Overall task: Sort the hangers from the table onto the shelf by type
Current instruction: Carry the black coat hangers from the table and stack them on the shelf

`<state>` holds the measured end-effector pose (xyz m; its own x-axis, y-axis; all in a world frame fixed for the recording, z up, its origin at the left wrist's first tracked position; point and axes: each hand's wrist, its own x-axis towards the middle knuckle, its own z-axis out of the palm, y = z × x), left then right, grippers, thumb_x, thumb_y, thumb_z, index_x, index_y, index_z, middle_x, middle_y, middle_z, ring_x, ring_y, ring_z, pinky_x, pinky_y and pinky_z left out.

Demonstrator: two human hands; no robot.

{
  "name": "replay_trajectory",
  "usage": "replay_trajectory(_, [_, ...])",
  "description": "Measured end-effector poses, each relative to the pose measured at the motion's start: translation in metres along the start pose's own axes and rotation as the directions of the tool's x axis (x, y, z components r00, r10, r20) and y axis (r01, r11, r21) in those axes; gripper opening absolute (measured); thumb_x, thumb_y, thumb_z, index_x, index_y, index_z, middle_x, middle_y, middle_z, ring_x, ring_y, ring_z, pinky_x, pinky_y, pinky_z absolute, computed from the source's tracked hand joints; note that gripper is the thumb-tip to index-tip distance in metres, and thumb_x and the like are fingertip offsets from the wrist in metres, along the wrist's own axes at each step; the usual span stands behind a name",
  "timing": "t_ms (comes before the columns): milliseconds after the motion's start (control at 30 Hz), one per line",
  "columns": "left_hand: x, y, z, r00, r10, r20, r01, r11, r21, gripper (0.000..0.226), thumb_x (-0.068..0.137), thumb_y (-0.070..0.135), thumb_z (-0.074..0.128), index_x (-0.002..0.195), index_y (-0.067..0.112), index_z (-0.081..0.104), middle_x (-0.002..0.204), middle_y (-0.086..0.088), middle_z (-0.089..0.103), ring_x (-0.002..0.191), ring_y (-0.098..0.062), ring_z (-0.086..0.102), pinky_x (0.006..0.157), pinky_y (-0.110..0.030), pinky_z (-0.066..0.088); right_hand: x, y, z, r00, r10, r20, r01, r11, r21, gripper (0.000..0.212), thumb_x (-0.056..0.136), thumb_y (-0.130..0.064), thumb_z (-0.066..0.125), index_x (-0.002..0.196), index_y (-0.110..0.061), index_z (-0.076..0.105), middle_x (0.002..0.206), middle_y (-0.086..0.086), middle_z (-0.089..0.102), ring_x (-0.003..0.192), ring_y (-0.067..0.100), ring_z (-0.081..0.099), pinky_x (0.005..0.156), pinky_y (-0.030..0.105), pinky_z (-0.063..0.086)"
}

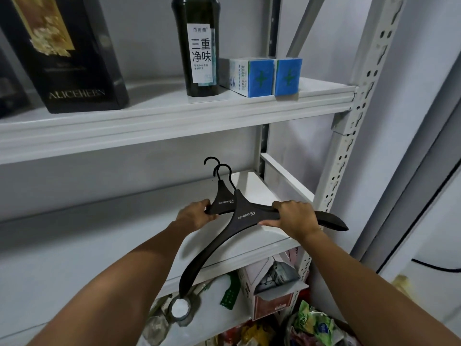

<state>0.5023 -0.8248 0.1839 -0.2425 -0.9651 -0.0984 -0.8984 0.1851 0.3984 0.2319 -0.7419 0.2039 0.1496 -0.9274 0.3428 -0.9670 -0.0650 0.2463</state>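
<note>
Two shelves are bounding the room for moving: the upper shelf (174, 116) is hanging its thick front lip above, and the middle shelf (252, 186) is lying below, its surface running bare toward the left edge of view. On the right the space is closing in, where a side rail (287, 176) is crossing the shelf's end and the perforated upright post (359, 116) is standing just beyond.

Up on the upper shelf, a tall black box (67, 58) is standing at the left, a dark bottle (199, 46) with a white label beside it, then two blue-and-white boxes (252, 77) sitting side by side near the post. Beneath the middle shelf a tape roll (179, 308), an opened carton (272, 288) and crumpled packets (314, 323) are crowding together.

The left hand (195, 216) is pinching the body of the rear hanger (223, 199) at its left side. The front hanger (239, 218) is overlapping it, its long left arm sloping down past the shelf's front edge toward the tape roll. The right hand (295, 218) is gripping the front hanger's right arm, fingers curling over the top and thumb underneath; whether the rear hanger's arm is caught in that grip is unclear. Both hangers are matte black, broad-shouldered, carrying small white lettering, with thin black hooks pointing toward the back wall over the middle shelf.
</note>
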Motion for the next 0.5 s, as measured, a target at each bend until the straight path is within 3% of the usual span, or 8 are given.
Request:
replay_trajectory(100, [0.015,-0.004,0.015,1.000,-0.017,0.002,0.016,1.000,0.012,0.028,0.087,0.049,0.057,0.096,0.024,0.051,0.092,0.000,0.060,0.080,-0.020,0.055,0.068,-0.028,0.040,0.013,0.004,0.010,0.999,-0.029,-0.015,0.030,0.999,0.023,0.074,0.071,-0.087,0.032,0.089,-0.022,0.062,0.071,-0.003,0.064,0.068,0.018,0.064,0.055,0.025,0.032])
replay_trajectory(400, [0.065,-0.007,0.039,0.993,-0.116,0.016,0.116,0.993,-0.031,0.025,0.086,0.043,0.058,0.096,0.021,0.051,0.088,0.000,0.054,0.079,-0.022,0.052,0.066,-0.027,0.038,0.043,0.008,0.058,0.998,-0.041,0.049,0.035,0.993,0.112,0.076,0.069,-0.088,0.035,0.101,-0.024,0.062,0.083,-0.003,0.068,0.082,0.017,0.065,0.063,0.026,0.036])
replay_trajectory(500, [0.082,-0.006,0.041,0.991,-0.134,0.016,0.134,0.990,-0.045,0.027,0.086,0.040,0.059,0.100,0.017,0.053,0.093,-0.003,0.054,0.084,-0.024,0.053,0.069,-0.028,0.038,0.053,0.008,0.072,0.995,-0.047,0.089,0.034,0.989,0.141,0.075,0.067,-0.089,0.036,0.092,-0.024,0.064,0.082,-0.004,0.068,0.082,0.015,0.066,0.064,0.025,0.037])
